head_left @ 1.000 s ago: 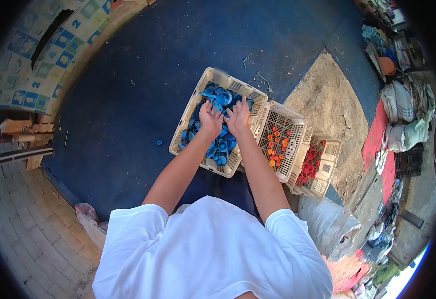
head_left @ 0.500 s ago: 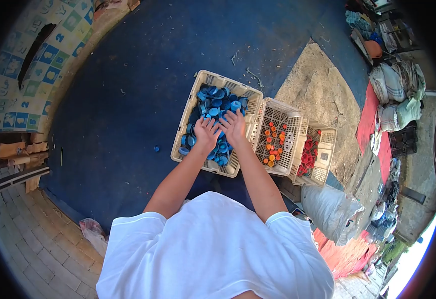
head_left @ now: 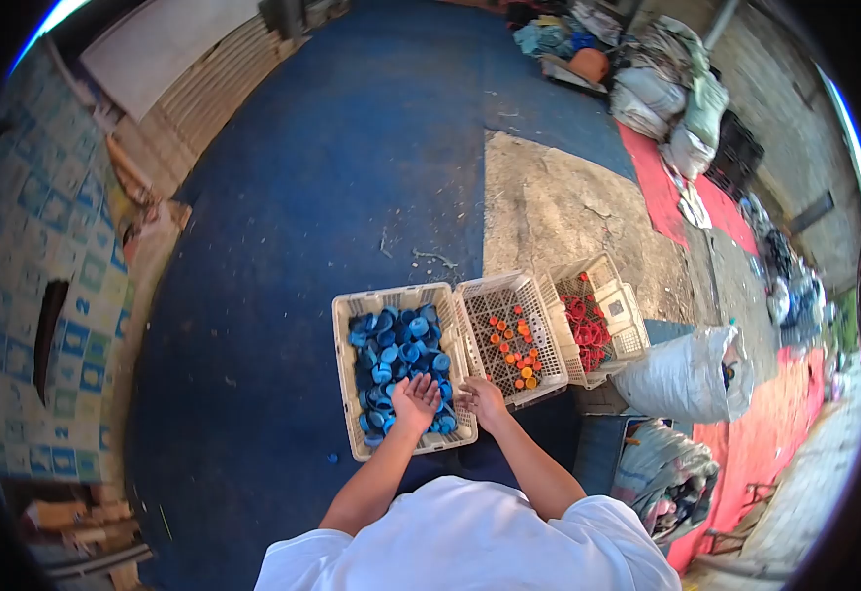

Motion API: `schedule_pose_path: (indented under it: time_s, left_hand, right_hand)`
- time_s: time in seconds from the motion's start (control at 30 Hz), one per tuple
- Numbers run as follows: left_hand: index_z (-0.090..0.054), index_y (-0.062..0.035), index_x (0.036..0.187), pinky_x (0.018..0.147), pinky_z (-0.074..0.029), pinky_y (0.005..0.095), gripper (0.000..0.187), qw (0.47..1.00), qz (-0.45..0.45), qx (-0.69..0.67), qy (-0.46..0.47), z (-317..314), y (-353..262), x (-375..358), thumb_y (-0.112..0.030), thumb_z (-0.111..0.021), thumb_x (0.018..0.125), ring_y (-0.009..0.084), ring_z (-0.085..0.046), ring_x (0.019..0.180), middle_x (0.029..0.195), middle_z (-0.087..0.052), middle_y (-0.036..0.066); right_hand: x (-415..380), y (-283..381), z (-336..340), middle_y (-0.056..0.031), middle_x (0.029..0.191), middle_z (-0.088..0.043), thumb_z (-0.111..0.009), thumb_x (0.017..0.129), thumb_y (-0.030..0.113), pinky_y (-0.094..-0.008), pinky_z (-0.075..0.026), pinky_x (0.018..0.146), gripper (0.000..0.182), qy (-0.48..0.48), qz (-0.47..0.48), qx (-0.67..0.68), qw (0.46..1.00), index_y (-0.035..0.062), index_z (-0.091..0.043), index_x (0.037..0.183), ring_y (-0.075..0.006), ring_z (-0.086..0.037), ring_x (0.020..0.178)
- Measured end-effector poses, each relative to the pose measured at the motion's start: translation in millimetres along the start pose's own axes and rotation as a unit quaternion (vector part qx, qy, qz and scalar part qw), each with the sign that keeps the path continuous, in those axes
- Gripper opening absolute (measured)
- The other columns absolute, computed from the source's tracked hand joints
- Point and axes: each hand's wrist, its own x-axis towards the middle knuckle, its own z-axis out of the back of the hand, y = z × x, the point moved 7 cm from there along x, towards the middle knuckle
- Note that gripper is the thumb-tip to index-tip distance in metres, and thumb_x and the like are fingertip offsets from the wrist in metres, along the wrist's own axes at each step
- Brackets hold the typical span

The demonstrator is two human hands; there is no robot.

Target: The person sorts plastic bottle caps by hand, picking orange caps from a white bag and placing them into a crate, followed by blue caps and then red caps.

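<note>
A cream crate (head_left: pixel 343 364) full of blue caps (head_left: pixel 387 340) stands in front of me. My left hand (head_left: pixel 418 398) is over the caps near the crate's front, palm up and fingers spread, holding nothing. At the crate's right edge is my right hand (head_left: pixel 482 399), its fingers apart and nothing visible in it. To the right, a second crate (head_left: pixel 546 339) has orange caps (head_left: pixel 509 347) in it. Beyond that, a third crate (head_left: pixel 629 320) contains red caps (head_left: pixel 586 317).
One loose blue cap (head_left: pixel 332 458) lies on the blue floor left of the crate. White sacks (head_left: pixel 682 374) stand on the right, beyond the crates. Further sacks (head_left: pixel 652 94) are piled at the upper right, beside a red mat (head_left: pixel 652 187).
The view has turned, and the crates appear lower. My right hand has moved away from my left, from over the blue caps to the crate's right edge.
</note>
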Motion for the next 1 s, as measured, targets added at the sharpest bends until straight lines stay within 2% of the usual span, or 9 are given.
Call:
schedule_pose_path:
  time_s: [0.13, 0.3, 0.37, 0.47, 0.5, 0.53, 0.67, 0.77, 1.0]
  left_hand:
    - [-0.063, -0.0118, 0.117, 0.087, -0.052, 0.0402, 0.031, 0.997, 0.042, 0.071, 0.011, -22.7, 21.7, 4.9, -0.035, -0.051, 0.101, 0.0239, -0.064, 0.104, 0.113, -0.07, 0.001]
    - [-0.064, -0.0174, 0.116, 0.081, -0.051, 0.0382, 0.022, 0.99, 0.046, 0.13, 0.02, -53.1, 57.1, 7.3, -0.028, -0.045, 0.109, 0.0175, -0.062, 0.085, 0.094, -0.066, -0.004]
    - [-0.065, -0.018, 0.112, 0.08, -0.05, 0.0368, 0.023, 0.985, 0.059, 0.16, 0.039, -67.6, 77.7, 7.8, -0.036, -0.051, 0.108, 0.0149, -0.058, 0.078, 0.08, -0.06, -0.006]
    - [-0.067, -0.018, 0.103, 0.081, -0.049, 0.0366, 0.029, 0.977, 0.068, 0.195, 0.052, -79.5, 118.3, 8.2, -0.045, -0.057, 0.103, 0.0149, -0.055, 0.075, 0.07, -0.052, -0.005]
    - [-0.067, -0.017, 0.103, 0.081, -0.05, 0.0378, 0.029, 0.978, 0.077, 0.187, 0.04, -82.6, 136.2, 8.9, -0.045, -0.057, 0.103, 0.0153, -0.054, 0.073, 0.069, -0.052, -0.004]
    - [-0.067, -0.0167, 0.104, 0.082, -0.051, 0.0379, 0.027, 0.974, 0.096, 0.194, 0.067, -80.6, 155.9, 19.7, -0.042, -0.057, 0.104, 0.0158, -0.057, 0.076, 0.074, -0.057, -0.004]
    - [-0.067, -0.0144, 0.106, 0.088, -0.053, 0.0377, 0.021, 0.952, 0.085, 0.281, 0.083, -100.2, 244.8, 8.9, -0.032, -0.056, 0.106, 0.0177, -0.066, 0.092, 0.096, -0.07, -0.002]
    - [-0.066, -0.0123, 0.108, 0.09, -0.054, 0.038, 0.019, 0.933, 0.161, 0.316, 0.059, -106.6, 321.3, 2.6, -0.027, -0.055, 0.106, 0.0199, -0.068, 0.101, 0.111, -0.072, -0.001]
    - [-0.067, -0.0123, 0.101, 0.086, -0.055, 0.04, 0.019, 0.89, 0.232, 0.387, 0.06, -118.2, 500.7, -15.5, -0.028, -0.057, 0.104, 0.0222, -0.069, 0.098, 0.106, -0.073, 0.001]
  right_hand:
    - [-32.2, 16.1, 47.3, -0.0077, 0.102, -0.067, -0.065, 0.099, 0.03, -0.0357, -0.056, 0.074, 0.032, -0.084, 0.042, 0.055, 0.994, 0.0043, -0.06, 0.118, -0.0218, -0.07, 0.084]
    - [-63.7, 26.4, 101.5, -0.0019, 0.077, -0.063, -0.058, 0.103, 0.045, -0.0348, -0.054, 0.068, 0.04, -0.141, 0.071, 0.117, 0.98, 0.0056, -0.062, 0.106, -0.0185, -0.066, 0.071]
    - [-69.1, 26.9, 126.1, -0.0013, 0.073, -0.06, -0.056, 0.104, 0.047, -0.0342, -0.053, 0.066, 0.041, -0.152, 0.079, 0.136, 0.976, 0.0061, -0.063, 0.106, -0.018, -0.064, 0.067]
    - [-82.1, 36.7, 156.2, -0.0034, 0.074, -0.06, -0.049, 0.109, 0.034, -0.0332, -0.055, 0.066, 0.034, -0.169, 0.111, 0.119, 0.972, 0.0033, -0.063, 0.112, -0.0183, -0.064, 0.065]
    - [-89.1, 41.7, 166.7, -0.0035, 0.076, -0.061, -0.048, 0.109, 0.031, -0.0332, -0.055, 0.067, 0.032, -0.174, 0.126, 0.103, 0.971, 0.0031, -0.062, 0.114, -0.0182, -0.065, 0.066]
    - [-100.4, 47.8, 175.6, -0.0036, 0.088, -0.064, -0.047, 0.109, 0.02, -0.0345, -0.056, 0.072, 0.023, -0.184, 0.135, 0.108, 0.968, 0.0043, -0.06, 0.119, -0.0188, -0.067, 0.076]
    - [-131.1, 55.0, 245.6, -0.0117, 0.111, -0.067, -0.056, 0.1, 0.008, -0.035, -0.059, 0.08, 0.027, -0.192, 0.167, 0.141, 0.957, 0.0021, -0.059, 0.126, -0.024, -0.073, 0.091]
    - [-160.2, 52.6, 317.2, -0.013, 0.114, -0.067, -0.058, 0.099, 0.012, -0.034, -0.059, 0.077, 0.028, -0.201, 0.155, 0.216, 0.943, 0.0022, -0.059, 0.125, -0.0239, -0.073, 0.09]
    - [-217.8, 33.5, 496.2, -0.011, 0.105, -0.07, -0.056, 0.099, 0.017, -0.0309, -0.059, 0.071, 0.025, -0.288, 0.156, 0.301, 0.896, 0.0052, -0.062, 0.12, -0.0216, -0.073, 0.082]
